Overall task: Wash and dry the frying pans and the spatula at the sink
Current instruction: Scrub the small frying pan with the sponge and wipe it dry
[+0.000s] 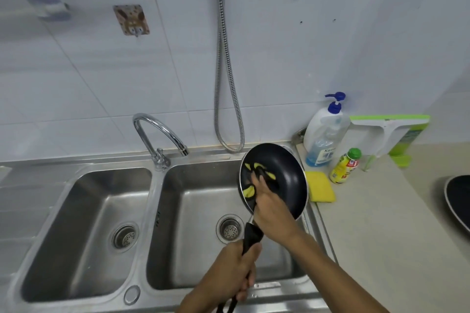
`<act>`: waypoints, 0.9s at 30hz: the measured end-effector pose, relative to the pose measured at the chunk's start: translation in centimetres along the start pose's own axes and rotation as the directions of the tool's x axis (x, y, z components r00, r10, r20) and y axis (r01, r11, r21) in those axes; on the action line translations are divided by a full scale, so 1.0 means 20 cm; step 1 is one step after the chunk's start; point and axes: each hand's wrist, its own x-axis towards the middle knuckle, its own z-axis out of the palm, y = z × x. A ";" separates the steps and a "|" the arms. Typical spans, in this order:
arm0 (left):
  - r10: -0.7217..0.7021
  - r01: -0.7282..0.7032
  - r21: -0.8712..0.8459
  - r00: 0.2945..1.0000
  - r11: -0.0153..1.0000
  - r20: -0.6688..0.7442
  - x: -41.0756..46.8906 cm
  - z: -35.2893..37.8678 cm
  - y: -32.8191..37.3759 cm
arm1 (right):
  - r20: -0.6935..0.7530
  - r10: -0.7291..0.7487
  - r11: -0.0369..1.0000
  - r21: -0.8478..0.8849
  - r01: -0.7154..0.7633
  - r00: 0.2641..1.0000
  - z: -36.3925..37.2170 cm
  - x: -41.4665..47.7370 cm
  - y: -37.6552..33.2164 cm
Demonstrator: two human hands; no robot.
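left grip [230, 270] closed on frying pan [284, 175] handle, right grip [270, 207] pressing yellow-black cloth [250, 189] inside, bottle [324, 134] label unreadable

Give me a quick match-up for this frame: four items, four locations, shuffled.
Items:
1. frying pan
2. yellow sponge
3. soap pump bottle
4. faucet

Places:
A. flat on the counter beside the sink
B. by the wall, behind the small yellow bottle
C. between the two basins
D. held over the right basin

Pairs: 1-D, 2-A, 3-B, 4-C
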 end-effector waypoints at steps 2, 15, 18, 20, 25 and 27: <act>0.005 -0.005 -0.029 1.000 1.000 0.016 -0.01 0.02 0.00 | -0.055 0.019 0.997 -0.075 -0.023 0.998 -0.03 0.11 0.04; 0.087 -0.083 0.073 0.994 0.994 -0.059 0.00 -0.03 -0.01 | -0.047 0.156 0.986 -0.059 -0.158 0.987 0.11 -0.05 0.14; 0.112 -0.106 0.069 0.990 0.992 -0.090 0.00 -0.02 0.00 | -0.092 0.165 0.978 -0.114 -0.175 0.982 0.04 0.07 0.23; 0.115 -0.113 0.024 0.987 0.993 -0.109 -0.01 -0.05 0.01 | -0.106 0.109 0.962 -0.238 -0.132 0.988 -0.02 0.09 0.28; 0.093 -0.108 -0.082 0.981 0.991 -0.167 0.00 -0.02 0.00 | 0.001 -0.045 0.979 -0.198 0.045 0.999 -0.03 -0.08 0.12; 0.085 -0.104 -0.099 0.979 0.990 -0.185 0.01 0.03 -0.01 | -0.048 -0.129 0.982 -0.148 0.120 0.991 -0.02 -0.03 0.01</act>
